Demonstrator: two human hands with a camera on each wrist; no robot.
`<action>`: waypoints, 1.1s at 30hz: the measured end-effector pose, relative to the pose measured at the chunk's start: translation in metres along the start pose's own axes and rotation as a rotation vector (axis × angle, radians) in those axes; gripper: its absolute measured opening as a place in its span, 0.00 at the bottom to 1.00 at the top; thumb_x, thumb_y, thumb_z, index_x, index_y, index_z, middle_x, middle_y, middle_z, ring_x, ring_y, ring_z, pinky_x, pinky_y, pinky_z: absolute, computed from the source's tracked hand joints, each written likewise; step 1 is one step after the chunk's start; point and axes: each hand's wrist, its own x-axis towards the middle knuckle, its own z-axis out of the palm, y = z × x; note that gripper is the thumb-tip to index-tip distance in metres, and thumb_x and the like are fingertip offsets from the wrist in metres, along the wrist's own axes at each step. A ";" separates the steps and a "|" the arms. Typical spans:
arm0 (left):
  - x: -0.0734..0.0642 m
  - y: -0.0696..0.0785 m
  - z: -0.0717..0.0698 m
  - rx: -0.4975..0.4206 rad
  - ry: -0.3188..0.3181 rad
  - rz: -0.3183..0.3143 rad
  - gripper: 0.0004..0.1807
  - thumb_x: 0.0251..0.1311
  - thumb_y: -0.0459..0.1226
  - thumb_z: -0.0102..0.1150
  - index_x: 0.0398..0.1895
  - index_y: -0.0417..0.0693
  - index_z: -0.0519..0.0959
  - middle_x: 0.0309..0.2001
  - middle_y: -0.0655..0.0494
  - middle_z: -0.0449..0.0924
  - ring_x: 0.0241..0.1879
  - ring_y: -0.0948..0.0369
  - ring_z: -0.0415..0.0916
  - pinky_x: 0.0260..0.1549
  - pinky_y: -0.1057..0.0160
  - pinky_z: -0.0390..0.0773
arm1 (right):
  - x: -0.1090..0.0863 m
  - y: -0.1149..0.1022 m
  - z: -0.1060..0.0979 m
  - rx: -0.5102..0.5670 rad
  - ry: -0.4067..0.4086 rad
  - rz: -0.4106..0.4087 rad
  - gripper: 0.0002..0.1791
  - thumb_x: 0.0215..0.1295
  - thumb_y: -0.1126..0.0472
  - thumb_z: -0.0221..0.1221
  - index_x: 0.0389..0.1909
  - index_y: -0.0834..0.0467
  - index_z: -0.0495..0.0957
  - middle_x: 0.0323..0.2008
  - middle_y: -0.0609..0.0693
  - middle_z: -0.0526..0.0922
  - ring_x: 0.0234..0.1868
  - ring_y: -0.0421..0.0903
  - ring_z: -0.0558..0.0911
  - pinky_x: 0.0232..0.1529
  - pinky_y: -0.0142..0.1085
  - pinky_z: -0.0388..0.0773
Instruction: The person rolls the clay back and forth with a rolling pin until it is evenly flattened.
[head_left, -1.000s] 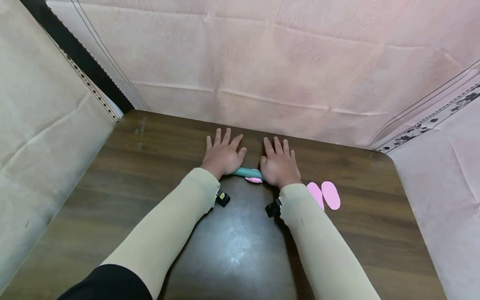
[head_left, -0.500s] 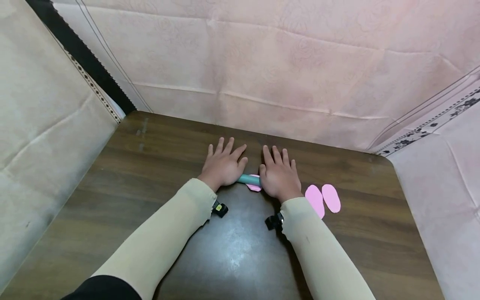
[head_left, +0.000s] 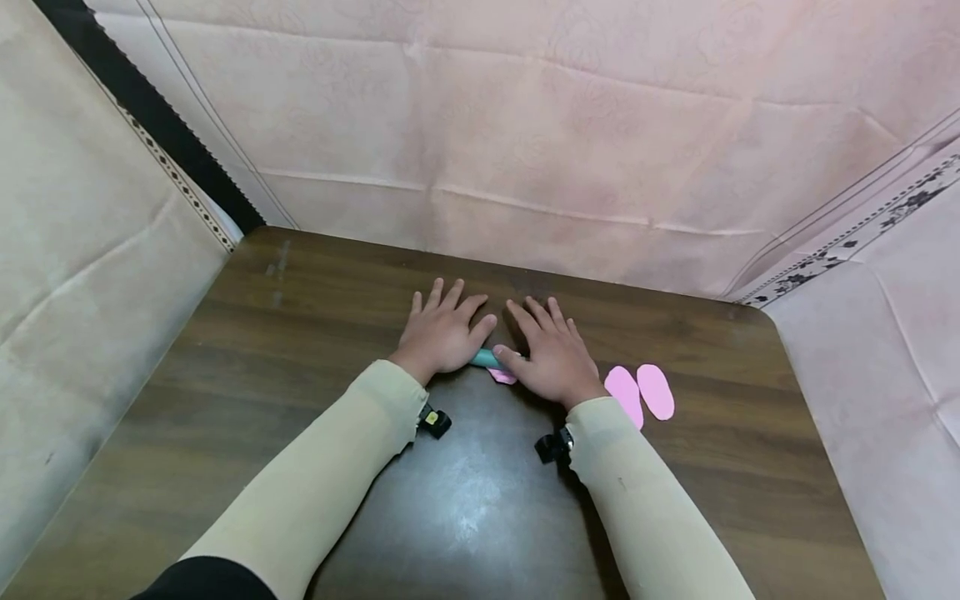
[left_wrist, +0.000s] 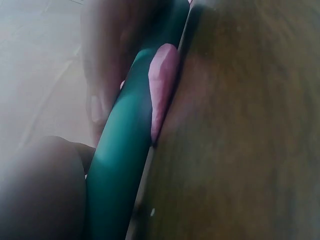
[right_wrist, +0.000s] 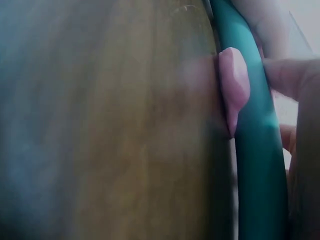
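Observation:
A teal rolling pin (head_left: 483, 359) lies crosswise over a piece of pink modelling clay (head_left: 502, 377) on the wooden table. My left hand (head_left: 444, 335) rests with spread, straight fingers over the pin's left part. Over its right part lies my right hand (head_left: 557, 360), fingers extended forward and thumb reaching in across the pin near the clay. Seen from the left wrist, the pink clay (left_wrist: 164, 82) bulges from beneath the teal rod (left_wrist: 120, 150). The right wrist view shows the clay (right_wrist: 234, 85) pressed against the rod's near side. Both ends of the pin are hidden by the hands.
Two flattened pink ovals of clay (head_left: 656, 392) lie side by side just right of my right wrist. Pale fabric (head_left: 480, 150) hangs behind the table (head_left: 712, 450) and along its sides. Small black cameras sit on both wrists.
Both hands have drawn back a little toward me with the rolling pin. The right hand has since turned leftward, its thumb now across the pin. More of the clay's near side had shown earlier.

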 end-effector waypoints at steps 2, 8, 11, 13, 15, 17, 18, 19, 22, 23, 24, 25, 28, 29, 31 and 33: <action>0.000 0.001 0.000 0.000 0.000 0.001 0.38 0.87 0.68 0.28 0.92 0.69 0.59 0.95 0.48 0.42 0.94 0.39 0.30 0.87 0.26 0.33 | 0.002 0.001 0.000 0.018 0.015 0.029 0.48 0.81 0.24 0.50 0.93 0.37 0.51 0.93 0.52 0.53 0.94 0.63 0.42 0.87 0.73 0.47; 0.000 0.002 0.002 -0.006 0.011 0.007 0.38 0.87 0.68 0.29 0.91 0.68 0.61 0.94 0.47 0.44 0.94 0.39 0.31 0.87 0.27 0.34 | 0.007 0.002 0.002 0.032 0.104 0.168 0.50 0.78 0.24 0.55 0.91 0.45 0.60 0.90 0.54 0.61 0.94 0.65 0.47 0.88 0.71 0.51; 0.001 0.003 0.003 -0.006 0.012 0.007 0.38 0.87 0.67 0.31 0.91 0.68 0.61 0.94 0.47 0.45 0.94 0.39 0.32 0.88 0.27 0.34 | 0.008 0.001 0.001 0.049 0.116 0.204 0.50 0.76 0.24 0.59 0.89 0.45 0.62 0.90 0.56 0.59 0.93 0.66 0.47 0.88 0.71 0.50; 0.001 0.003 0.002 -0.002 0.013 0.005 0.37 0.87 0.67 0.32 0.91 0.68 0.62 0.94 0.48 0.45 0.94 0.39 0.32 0.88 0.27 0.34 | 0.009 0.001 -0.001 0.068 0.108 0.225 0.51 0.75 0.25 0.61 0.89 0.45 0.63 0.91 0.57 0.57 0.93 0.67 0.45 0.88 0.70 0.50; 0.002 0.002 0.002 0.006 0.015 0.004 0.38 0.87 0.67 0.33 0.91 0.68 0.62 0.94 0.48 0.44 0.94 0.39 0.32 0.88 0.27 0.34 | 0.010 0.000 -0.002 0.087 0.099 0.251 0.52 0.73 0.24 0.63 0.89 0.45 0.62 0.91 0.58 0.55 0.94 0.67 0.44 0.88 0.71 0.50; 0.003 0.002 0.002 0.011 0.013 0.003 0.39 0.85 0.70 0.35 0.91 0.69 0.62 0.94 0.49 0.44 0.94 0.40 0.31 0.88 0.27 0.32 | 0.013 0.000 -0.004 0.101 0.095 0.281 0.54 0.71 0.22 0.64 0.90 0.44 0.61 0.92 0.58 0.53 0.94 0.67 0.42 0.88 0.70 0.52; 0.004 0.002 0.002 0.015 0.011 0.004 0.41 0.84 0.71 0.36 0.91 0.69 0.62 0.95 0.49 0.43 0.94 0.40 0.30 0.88 0.27 0.32 | 0.014 -0.001 -0.006 0.109 0.093 0.292 0.55 0.70 0.21 0.64 0.90 0.44 0.61 0.92 0.58 0.52 0.94 0.67 0.42 0.88 0.71 0.52; 0.004 0.002 0.002 0.021 0.006 0.006 0.42 0.83 0.73 0.37 0.91 0.69 0.61 0.95 0.49 0.43 0.94 0.41 0.29 0.87 0.27 0.31 | 0.014 -0.001 -0.006 0.115 0.092 0.302 0.57 0.69 0.21 0.65 0.90 0.44 0.60 0.92 0.58 0.52 0.94 0.67 0.41 0.87 0.71 0.53; 0.002 0.002 0.001 0.051 -0.005 0.012 0.45 0.79 0.76 0.38 0.91 0.70 0.61 0.95 0.50 0.41 0.94 0.41 0.27 0.87 0.28 0.29 | 0.016 -0.003 -0.007 0.130 0.084 0.316 0.59 0.67 0.18 0.64 0.91 0.43 0.59 0.93 0.59 0.50 0.94 0.67 0.40 0.87 0.71 0.52; 0.001 0.002 0.001 0.065 -0.011 0.015 0.45 0.79 0.76 0.37 0.91 0.70 0.60 0.95 0.50 0.41 0.94 0.41 0.27 0.87 0.28 0.29 | 0.015 -0.004 -0.006 0.130 0.081 0.312 0.59 0.68 0.19 0.63 0.91 0.44 0.58 0.93 0.59 0.49 0.94 0.67 0.40 0.88 0.71 0.51; 0.000 0.001 0.001 0.077 -0.018 0.019 0.45 0.79 0.76 0.37 0.92 0.71 0.60 0.95 0.50 0.41 0.94 0.41 0.27 0.87 0.28 0.29 | 0.015 -0.004 -0.006 0.125 0.078 0.307 0.58 0.70 0.19 0.62 0.91 0.45 0.58 0.93 0.60 0.49 0.94 0.67 0.39 0.88 0.71 0.50; -0.001 0.001 0.000 0.085 -0.024 0.024 0.45 0.80 0.75 0.37 0.92 0.71 0.59 0.95 0.50 0.41 0.94 0.41 0.28 0.87 0.27 0.30 | 0.014 -0.005 -0.005 0.110 0.077 0.299 0.57 0.72 0.20 0.60 0.91 0.45 0.57 0.93 0.60 0.48 0.94 0.67 0.39 0.88 0.70 0.49; -0.005 0.001 0.000 0.096 -0.043 0.036 0.43 0.81 0.73 0.38 0.92 0.71 0.59 0.95 0.49 0.42 0.94 0.41 0.29 0.87 0.27 0.30 | 0.010 -0.007 -0.001 0.049 0.073 0.267 0.50 0.80 0.24 0.53 0.92 0.46 0.56 0.93 0.60 0.47 0.94 0.67 0.39 0.90 0.69 0.44; -0.006 0.001 0.000 0.098 -0.048 0.038 0.43 0.82 0.72 0.38 0.92 0.70 0.58 0.95 0.49 0.42 0.94 0.41 0.29 0.87 0.27 0.31 | 0.009 -0.008 0.000 0.030 0.069 0.257 0.48 0.82 0.25 0.50 0.92 0.46 0.55 0.93 0.60 0.46 0.94 0.67 0.38 0.90 0.69 0.43; -0.008 0.001 0.000 0.098 -0.055 0.039 0.43 0.82 0.72 0.39 0.92 0.69 0.59 0.95 0.49 0.43 0.94 0.41 0.31 0.87 0.27 0.32 | 0.006 -0.010 0.002 0.003 0.058 0.242 0.46 0.85 0.26 0.45 0.93 0.44 0.54 0.94 0.60 0.45 0.94 0.67 0.38 0.90 0.70 0.42; -0.010 0.002 0.001 0.101 -0.060 0.038 0.43 0.82 0.72 0.39 0.92 0.69 0.58 0.95 0.50 0.43 0.94 0.41 0.32 0.87 0.27 0.33 | 0.002 -0.011 0.003 -0.002 0.047 0.235 0.44 0.86 0.27 0.43 0.93 0.42 0.53 0.94 0.59 0.44 0.94 0.66 0.38 0.89 0.71 0.41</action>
